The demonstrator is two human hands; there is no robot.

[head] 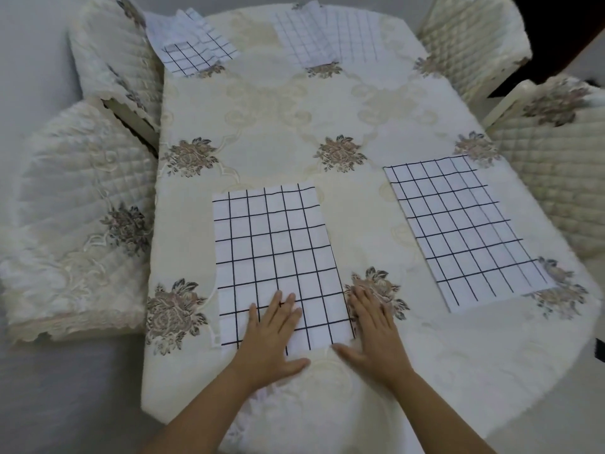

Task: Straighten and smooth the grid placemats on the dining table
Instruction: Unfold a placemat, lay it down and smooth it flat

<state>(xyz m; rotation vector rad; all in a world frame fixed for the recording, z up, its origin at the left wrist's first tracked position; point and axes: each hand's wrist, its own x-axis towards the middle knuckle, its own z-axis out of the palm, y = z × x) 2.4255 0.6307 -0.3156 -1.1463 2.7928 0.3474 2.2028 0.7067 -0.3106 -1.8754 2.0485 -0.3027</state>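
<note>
2 bare hands, palms down, side by side

The left hand [273, 339] lies flat with fingers spread and thumb pointing toward the right hand [373, 335], which is also flat and open; both forearms reach forward from below.

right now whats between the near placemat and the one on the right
In the head view, only tablecloth lies between the near placemat and the right placemat, with an embroidered flower near the front.

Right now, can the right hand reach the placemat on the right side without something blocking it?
Probably yes. The right hand lies flat beside the near placemat; only bare tablecloth separates it from the right placemat.
</note>
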